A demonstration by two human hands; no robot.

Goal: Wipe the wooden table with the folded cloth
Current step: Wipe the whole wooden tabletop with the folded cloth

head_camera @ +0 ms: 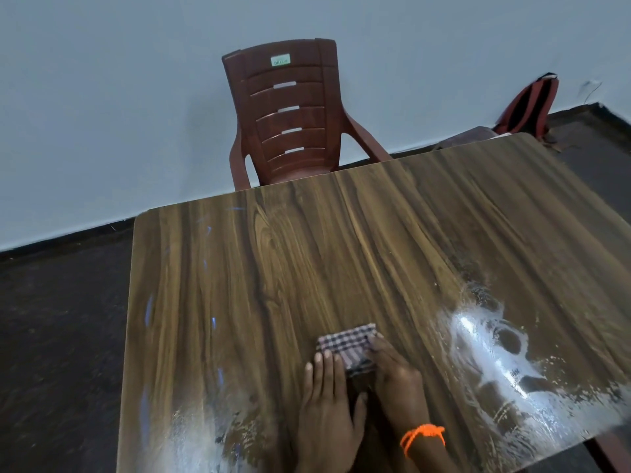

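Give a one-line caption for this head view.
Both hands, left hand and right hand, press a checked folded cloth on the wet-streaked wooden table.

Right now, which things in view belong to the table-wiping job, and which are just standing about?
Part of the job:
- checked folded cloth
- wooden table, with wet streaks near its right edge
- left hand and right hand, both pressing on the cloth

Just standing about:
- red plastic chair behind the table
- red backpack against the wall

Orange thread band [422, 435], right wrist
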